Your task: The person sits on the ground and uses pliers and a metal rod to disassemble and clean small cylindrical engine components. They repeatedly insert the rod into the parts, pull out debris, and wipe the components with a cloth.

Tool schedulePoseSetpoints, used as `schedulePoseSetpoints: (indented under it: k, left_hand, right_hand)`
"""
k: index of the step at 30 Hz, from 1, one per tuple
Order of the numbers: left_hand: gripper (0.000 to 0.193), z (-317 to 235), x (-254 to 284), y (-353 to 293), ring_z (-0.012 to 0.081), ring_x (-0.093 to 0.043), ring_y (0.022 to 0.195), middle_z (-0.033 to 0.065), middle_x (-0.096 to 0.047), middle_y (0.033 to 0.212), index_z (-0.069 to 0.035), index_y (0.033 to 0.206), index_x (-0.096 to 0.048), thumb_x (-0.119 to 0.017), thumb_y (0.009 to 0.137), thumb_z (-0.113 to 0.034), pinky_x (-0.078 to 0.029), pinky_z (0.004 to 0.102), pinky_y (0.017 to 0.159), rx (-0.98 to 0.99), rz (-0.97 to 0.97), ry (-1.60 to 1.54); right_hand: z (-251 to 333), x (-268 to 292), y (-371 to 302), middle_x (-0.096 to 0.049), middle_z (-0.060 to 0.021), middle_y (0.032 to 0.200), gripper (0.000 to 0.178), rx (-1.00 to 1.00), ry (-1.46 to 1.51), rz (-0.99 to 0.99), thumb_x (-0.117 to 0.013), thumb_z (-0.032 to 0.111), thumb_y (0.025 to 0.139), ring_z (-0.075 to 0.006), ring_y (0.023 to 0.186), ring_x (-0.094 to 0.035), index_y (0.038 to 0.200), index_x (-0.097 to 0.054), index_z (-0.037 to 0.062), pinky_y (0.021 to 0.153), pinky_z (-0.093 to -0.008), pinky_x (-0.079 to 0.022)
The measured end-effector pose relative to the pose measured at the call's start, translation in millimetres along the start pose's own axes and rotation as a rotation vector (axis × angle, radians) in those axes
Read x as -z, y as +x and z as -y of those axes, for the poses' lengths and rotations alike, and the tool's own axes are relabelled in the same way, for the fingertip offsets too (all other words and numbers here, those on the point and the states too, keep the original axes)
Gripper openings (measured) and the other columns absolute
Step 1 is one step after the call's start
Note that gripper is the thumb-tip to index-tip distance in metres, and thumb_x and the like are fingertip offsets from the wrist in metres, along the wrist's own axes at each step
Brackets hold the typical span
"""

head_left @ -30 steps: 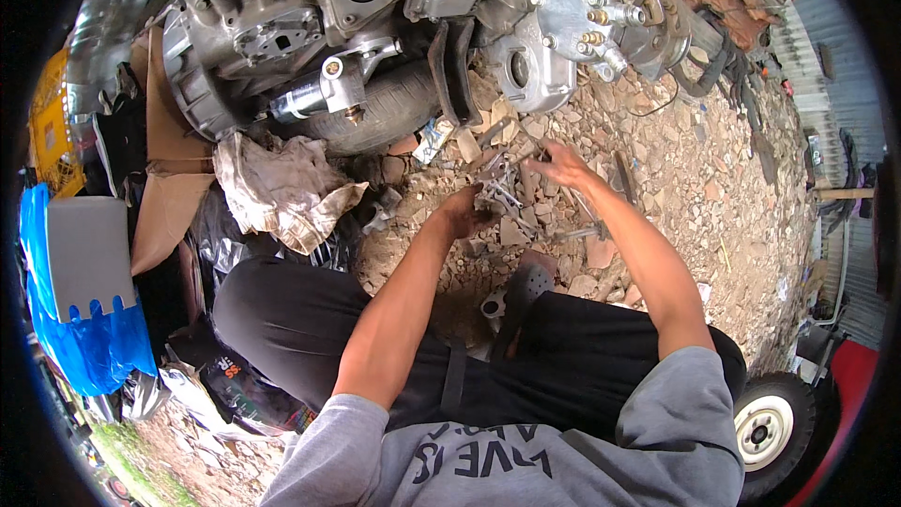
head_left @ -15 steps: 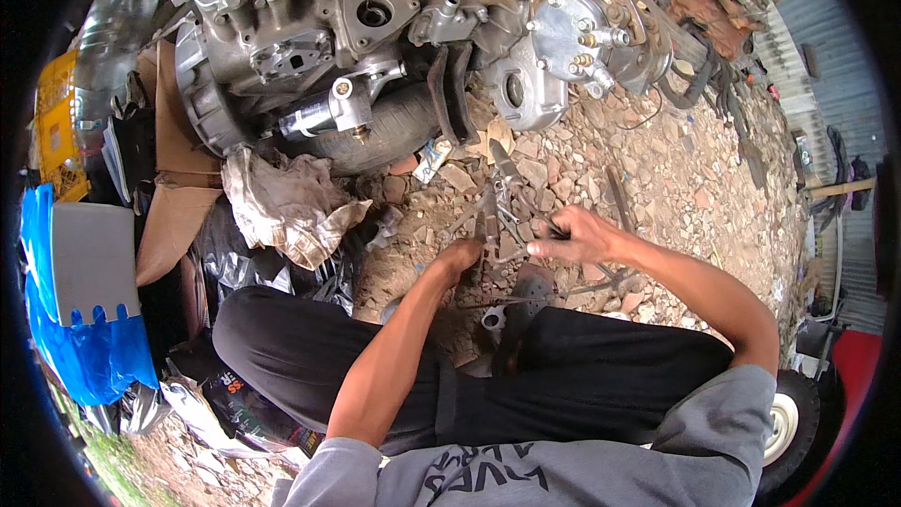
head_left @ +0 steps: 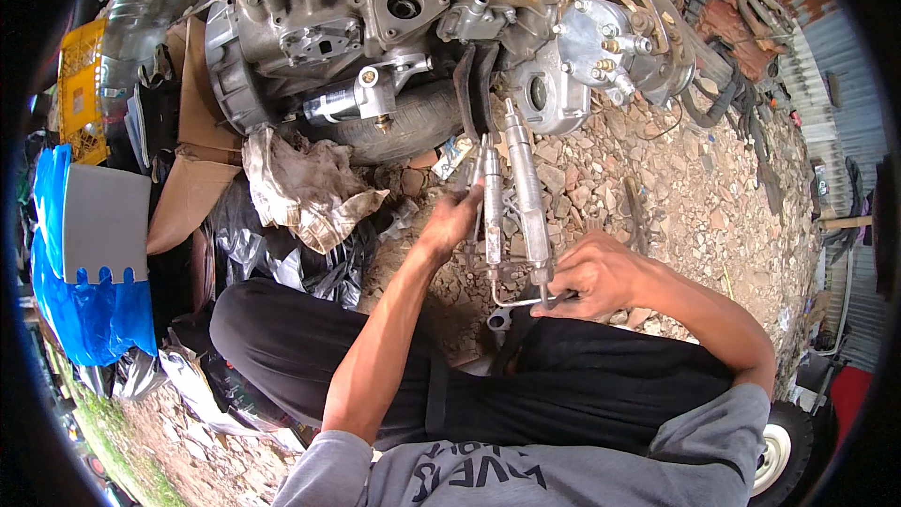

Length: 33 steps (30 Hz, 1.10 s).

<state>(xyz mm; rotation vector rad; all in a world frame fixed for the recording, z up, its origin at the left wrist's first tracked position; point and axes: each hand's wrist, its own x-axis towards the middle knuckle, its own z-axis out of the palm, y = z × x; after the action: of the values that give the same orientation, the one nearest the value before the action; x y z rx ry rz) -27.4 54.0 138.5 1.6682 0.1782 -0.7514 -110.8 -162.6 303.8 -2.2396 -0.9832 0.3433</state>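
Observation:
Between my hands, raised above the gravel, are two long metal fuel injectors, a thicker right one (head_left: 526,183) and a thinner left one (head_left: 494,207). Their narrow tips point away from me. A thin bent metal pipe (head_left: 514,303) joins their near ends. My left hand (head_left: 452,222) is closed around the left side of this linked set; its fingertips are partly hidden. With bent fingers, my right hand (head_left: 594,274) grips the near end of the right injector, by the pipe joint. A dark piece shows at those fingers, too small to name.
A large engine block (head_left: 404,9) stands ahead, with a silver pump housing (head_left: 601,42) at its right. At left lie a crumpled rag (head_left: 305,188), an open cardboard box (head_left: 202,164) and a blue plastic bag (head_left: 89,305). Broken stones (head_left: 694,216) cover the ground.
The injectors have come up from low near the ground and now point away from me. My right hand has closed on the near end; its thumb was stretched out before. The view has shifted slightly.

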Motion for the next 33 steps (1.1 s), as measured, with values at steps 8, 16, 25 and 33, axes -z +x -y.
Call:
schedulePoseSetpoints:
  k: [8,16,25,33]
  left_hand:
    - [0.046,-69,0,-38,0.0069,-0.032,0.049,-0.0029,-0.045,0.064,-0.010,0.090,-0.057,-0.041,0.107,-0.050,-0.027,0.0256,0.044,0.000,-0.026,-0.415]
    - [0.051,-94,24,-59,0.0052,-0.031,0.045,-0.0035,-0.044,0.064,-0.003,0.109,-0.065,-0.043,0.107,-0.049,-0.024,0.0229,0.040,-0.154,-0.140,-0.277]
    - [0.047,-103,43,-59,0.0061,-0.029,0.043,-0.0041,-0.041,0.061,-0.005,0.092,-0.057,-0.048,0.105,-0.049,-0.022,0.0235,0.039,-0.103,-0.201,-0.402]
    - [0.054,-98,46,-48,0.0055,-0.028,0.043,-0.0053,-0.040,0.058,-0.005,0.090,-0.060,-0.041,0.105,-0.053,-0.022,0.0251,0.040,-0.038,-0.231,-0.456]
  right_hand:
    - [-30,-6,-2,-0.058,-0.0033,0.058,0.034,-0.028,-0.209,0.149,-0.078,0.034,0.085,-0.0241,0.060,-0.061,0.066,-0.063,0.0100,0.059,-0.0404,-0.051]
    - [-61,-24,-25,-0.042,-0.0214,0.152,0.090,-0.185,-0.097,0.390,-0.074,0.055,0.084,-0.0373,0.142,-0.040,0.150,-0.037,0.0065,0.118,-0.0474,-0.035]
    - [-95,-49,-51,-0.012,-0.0201,0.166,0.115,-0.571,0.767,0.384,-0.080,0.053,0.079,-0.0352,0.154,-0.011,0.162,-0.010,0.0152,0.125,-0.0510,-0.019]
    - [-121,-59,-67,-0.051,-0.0179,0.140,0.083,-0.563,1.338,-0.526,-0.064,0.062,0.090,-0.0285,0.135,-0.047,0.147,-0.039,0.0065,0.111,-0.0470,-0.042]
